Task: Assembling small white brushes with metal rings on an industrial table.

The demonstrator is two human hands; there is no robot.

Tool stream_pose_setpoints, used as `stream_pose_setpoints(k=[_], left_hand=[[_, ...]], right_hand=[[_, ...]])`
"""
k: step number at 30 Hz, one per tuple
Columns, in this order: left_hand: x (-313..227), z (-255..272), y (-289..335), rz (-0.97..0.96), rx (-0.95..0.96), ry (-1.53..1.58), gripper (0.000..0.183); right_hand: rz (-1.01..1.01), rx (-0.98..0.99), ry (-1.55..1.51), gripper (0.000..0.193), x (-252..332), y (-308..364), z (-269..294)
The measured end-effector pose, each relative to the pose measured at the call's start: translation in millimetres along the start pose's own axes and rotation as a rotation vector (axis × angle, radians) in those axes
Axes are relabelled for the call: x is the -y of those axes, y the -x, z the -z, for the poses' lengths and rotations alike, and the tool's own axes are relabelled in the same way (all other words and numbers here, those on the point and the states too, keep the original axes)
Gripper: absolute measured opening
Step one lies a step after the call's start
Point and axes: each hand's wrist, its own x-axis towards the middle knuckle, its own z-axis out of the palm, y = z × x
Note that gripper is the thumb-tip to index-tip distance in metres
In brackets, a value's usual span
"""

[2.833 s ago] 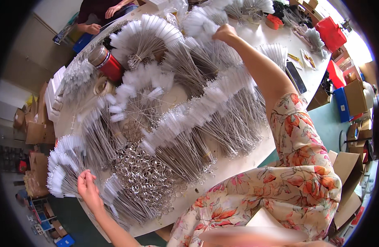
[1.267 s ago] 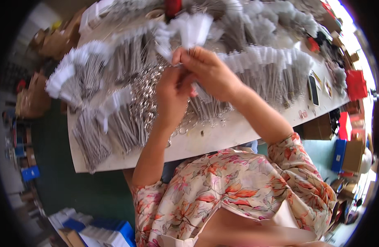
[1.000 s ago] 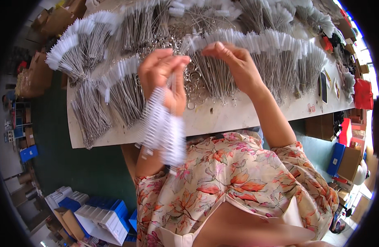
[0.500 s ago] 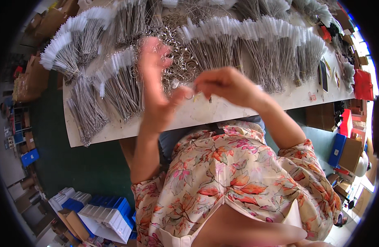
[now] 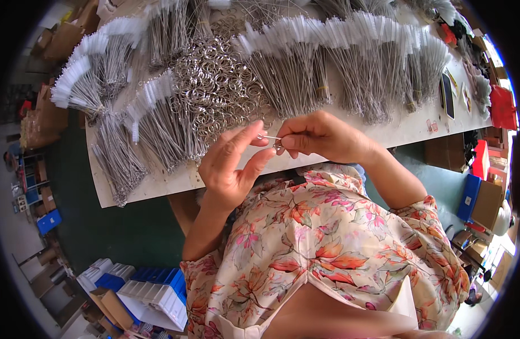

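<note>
Just above the table's front edge, my right hand pinches a small shiny metal ring between thumb and fingers. A thin, bright length of it sticks out to the left. My left hand is close by, thumb and forefinger apart around the ring's free side; whether the fingertips touch it is hard to see. Beyond the hands lies a pile of loose metal rings. Wire-handled brushes with white bristles stand in bundles on both sides, one bundle left of the pile and another right of it.
The white table carries more brush bundles toward its back. A dark phone lies near its right end, by a hanging red bag. White and blue plastic bins stand on the floor at lower left.
My left hand has come back from over the ring pile toward me and now faces the right hand. The right hand has shifted slightly nearer to me, still pinching.
</note>
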Motion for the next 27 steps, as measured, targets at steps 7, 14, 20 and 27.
stream_pose_setpoints(k=[7,14,20,27], left_hand=[[4.4,-23.0,-0.9,-0.035,0.227,0.028,0.022],[87.6,-6.4,-58.5,0.058,0.158,-0.757,0.017],[117.6,-14.4,-57.3,0.144,0.237,-0.922,0.017],[110.4,-14.0,-53.9,0.175,0.211,-0.888,0.014]], right_hand=[[-0.077,0.033,-0.208,0.023,-17.0,13.2,13.4],[-0.276,-0.197,0.932,0.008,-40.7,54.9,25.7],[-0.014,-0.321,1.077,0.006,-75.8,35.7,5.1],[0.28,-0.5,0.519,0.01,-26.8,-7.7,13.0]])
